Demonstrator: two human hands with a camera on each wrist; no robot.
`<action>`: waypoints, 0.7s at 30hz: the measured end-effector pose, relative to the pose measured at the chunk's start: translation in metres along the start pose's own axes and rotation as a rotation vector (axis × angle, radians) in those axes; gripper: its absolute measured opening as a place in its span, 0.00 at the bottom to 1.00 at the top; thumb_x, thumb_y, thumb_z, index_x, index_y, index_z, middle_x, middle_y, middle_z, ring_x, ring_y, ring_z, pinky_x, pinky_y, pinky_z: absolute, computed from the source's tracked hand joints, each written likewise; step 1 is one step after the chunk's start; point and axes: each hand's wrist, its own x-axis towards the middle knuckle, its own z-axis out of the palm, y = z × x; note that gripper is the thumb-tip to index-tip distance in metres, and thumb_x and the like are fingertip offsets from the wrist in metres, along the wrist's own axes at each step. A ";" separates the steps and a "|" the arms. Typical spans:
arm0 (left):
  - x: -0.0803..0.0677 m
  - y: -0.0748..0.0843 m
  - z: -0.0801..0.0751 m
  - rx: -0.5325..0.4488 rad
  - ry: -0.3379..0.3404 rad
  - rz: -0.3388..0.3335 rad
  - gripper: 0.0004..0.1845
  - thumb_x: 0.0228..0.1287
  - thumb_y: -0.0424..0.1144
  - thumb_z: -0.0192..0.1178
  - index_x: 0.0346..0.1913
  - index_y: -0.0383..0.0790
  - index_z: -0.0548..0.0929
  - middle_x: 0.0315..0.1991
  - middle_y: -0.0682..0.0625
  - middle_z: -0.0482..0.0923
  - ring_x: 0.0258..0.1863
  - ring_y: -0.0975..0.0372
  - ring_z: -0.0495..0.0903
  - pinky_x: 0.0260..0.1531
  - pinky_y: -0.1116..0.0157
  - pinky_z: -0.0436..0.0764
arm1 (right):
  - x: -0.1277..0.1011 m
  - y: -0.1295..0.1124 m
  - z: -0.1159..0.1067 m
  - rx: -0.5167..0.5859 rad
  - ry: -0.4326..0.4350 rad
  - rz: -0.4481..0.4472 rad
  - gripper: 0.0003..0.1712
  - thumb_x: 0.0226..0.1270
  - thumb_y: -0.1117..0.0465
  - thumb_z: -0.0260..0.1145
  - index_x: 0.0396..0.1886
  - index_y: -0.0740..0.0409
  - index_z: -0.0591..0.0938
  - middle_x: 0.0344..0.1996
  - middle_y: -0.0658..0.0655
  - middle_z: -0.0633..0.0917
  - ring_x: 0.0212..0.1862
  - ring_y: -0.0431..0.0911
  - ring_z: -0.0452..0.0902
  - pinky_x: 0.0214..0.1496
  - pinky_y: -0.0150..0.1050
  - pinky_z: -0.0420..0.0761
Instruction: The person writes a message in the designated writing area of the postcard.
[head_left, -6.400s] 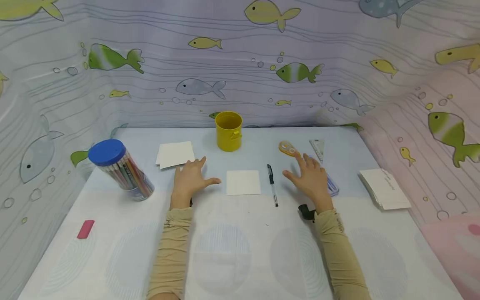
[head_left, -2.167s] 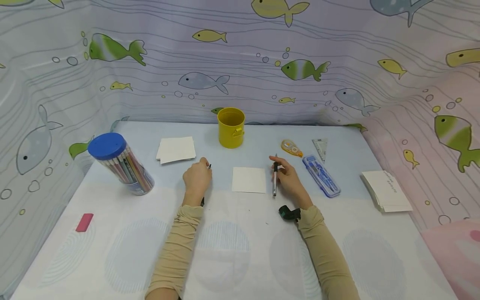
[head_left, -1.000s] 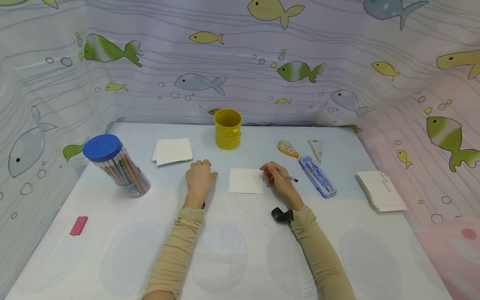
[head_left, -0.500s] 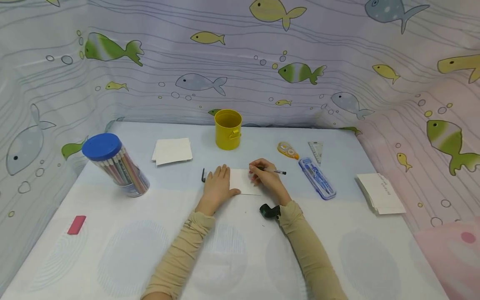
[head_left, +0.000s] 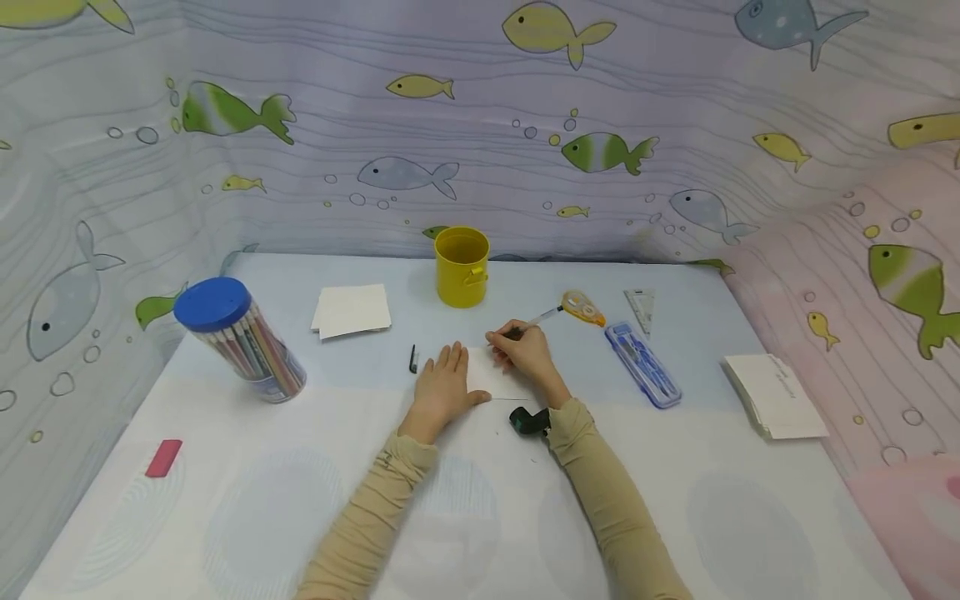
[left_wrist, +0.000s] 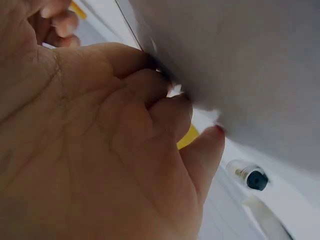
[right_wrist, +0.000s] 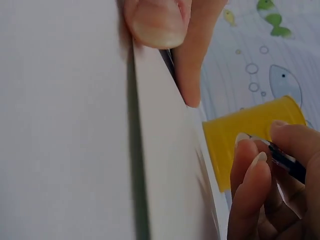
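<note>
The white card (head_left: 491,377) lies flat near the middle of the desk (head_left: 480,517), a little toward the far edge. The left hand (head_left: 442,392) rests on its left edge with straight, slightly spread fingers pressing it down. The right hand (head_left: 528,357) is on its right side and pinches a pen (head_left: 534,323) between thumb and curled fingers; the pen's tip is at the card and its shaft slants up toward the far right. In the right wrist view the pen (right_wrist: 285,161) shows between the fingertips, with the card's (right_wrist: 65,130) surface filling the left of that view.

The pen cap (head_left: 413,359) lies just left of the left hand. A yellow cup (head_left: 461,267) stands beyond the card near the far edge; nothing shows above its rim. A correction tape (head_left: 583,307) lies just past the pen's end, with a blue case (head_left: 642,365) and a small clear set square (head_left: 642,305) further right. A loose pile of white cards (head_left: 352,310) lies left of the cup. A thicker stack of cards (head_left: 776,396) sits near the right edge.

By the left edge stands a clear tub (head_left: 243,342) with a blue lid, full of coloured pencils. A pink eraser (head_left: 162,457) lies toward the near left corner.
</note>
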 end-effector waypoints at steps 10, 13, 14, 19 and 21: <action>-0.003 -0.003 -0.001 0.008 -0.040 0.033 0.48 0.66 0.63 0.52 0.76 0.33 0.51 0.78 0.41 0.44 0.78 0.51 0.46 0.76 0.50 0.53 | 0.012 -0.001 0.027 -0.081 0.077 -0.062 0.16 0.65 0.57 0.67 0.21 0.59 0.76 0.08 0.49 0.78 0.09 0.36 0.69 0.12 0.28 0.67; -0.003 -0.001 0.000 0.026 -0.030 0.018 0.49 0.65 0.64 0.53 0.76 0.34 0.51 0.78 0.42 0.45 0.78 0.51 0.46 0.76 0.50 0.53 | 0.014 -0.001 0.032 -0.108 0.092 -0.094 0.18 0.66 0.59 0.64 0.17 0.57 0.71 0.06 0.47 0.75 0.08 0.36 0.67 0.11 0.28 0.63; -0.003 -0.001 0.000 0.034 -0.030 0.012 0.49 0.65 0.65 0.52 0.76 0.34 0.51 0.78 0.42 0.45 0.78 0.52 0.46 0.76 0.51 0.53 | 0.015 -0.001 0.034 -0.119 0.087 -0.101 0.18 0.67 0.60 0.63 0.17 0.57 0.71 0.05 0.47 0.74 0.07 0.36 0.67 0.11 0.28 0.63; -0.003 0.002 0.001 0.050 -0.029 0.004 0.49 0.65 0.66 0.51 0.76 0.35 0.52 0.78 0.43 0.46 0.78 0.53 0.47 0.76 0.52 0.54 | 0.018 -0.001 0.038 -0.165 0.060 -0.129 0.19 0.67 0.63 0.59 0.16 0.56 0.68 0.05 0.47 0.73 0.07 0.35 0.66 0.11 0.27 0.63; -0.003 0.002 -0.001 0.044 -0.026 0.002 0.48 0.65 0.65 0.51 0.76 0.35 0.52 0.78 0.43 0.46 0.78 0.53 0.47 0.76 0.52 0.54 | 0.021 -0.002 0.040 -0.173 0.062 -0.140 0.19 0.67 0.64 0.57 0.15 0.56 0.67 0.05 0.46 0.72 0.07 0.35 0.66 0.10 0.27 0.63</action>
